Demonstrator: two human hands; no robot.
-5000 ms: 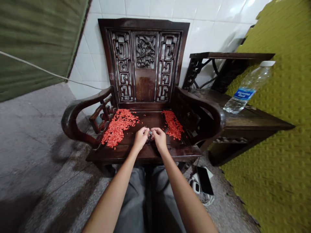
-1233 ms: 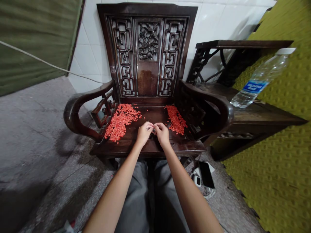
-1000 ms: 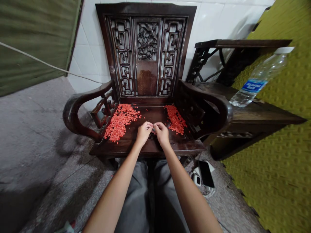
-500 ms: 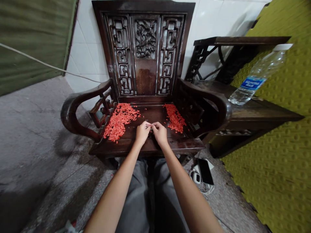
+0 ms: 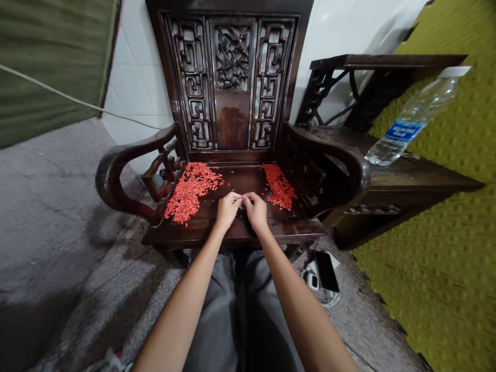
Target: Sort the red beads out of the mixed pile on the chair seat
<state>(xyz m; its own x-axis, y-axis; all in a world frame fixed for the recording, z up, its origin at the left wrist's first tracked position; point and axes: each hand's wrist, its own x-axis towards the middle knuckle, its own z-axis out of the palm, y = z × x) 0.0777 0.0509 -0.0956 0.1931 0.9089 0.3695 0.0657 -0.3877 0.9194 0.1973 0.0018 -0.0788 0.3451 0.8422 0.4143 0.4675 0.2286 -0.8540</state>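
Over the front of a dark wooden chair seat (image 5: 201, 227), my left hand (image 5: 228, 207) and my right hand (image 5: 255, 210) meet fingertip to fingertip. Both are closed in a pinch. Whatever lies between the fingertips is too small to name; in the earlier frame a speck of red shows there. A large spread of small red pieces (image 5: 189, 191) covers the left of the seat. On the right lies a narrower pile of similar red pieces (image 5: 279, 187). Some small dark bits sit on the seat beneath my hands, partly hidden by them.
Curved armrests (image 5: 112, 178) flank the seat, with a carved backrest (image 5: 232, 121) behind. At right, a water bottle (image 5: 405, 129) stands on a wooden side table (image 5: 418, 178). A phone (image 5: 326, 271) and a white cabled device (image 5: 312, 280) lie on the floor.
The view has shifted slightly. My hands stay pinched together at the same spot, with only small finger movement. Both red piles look the same.
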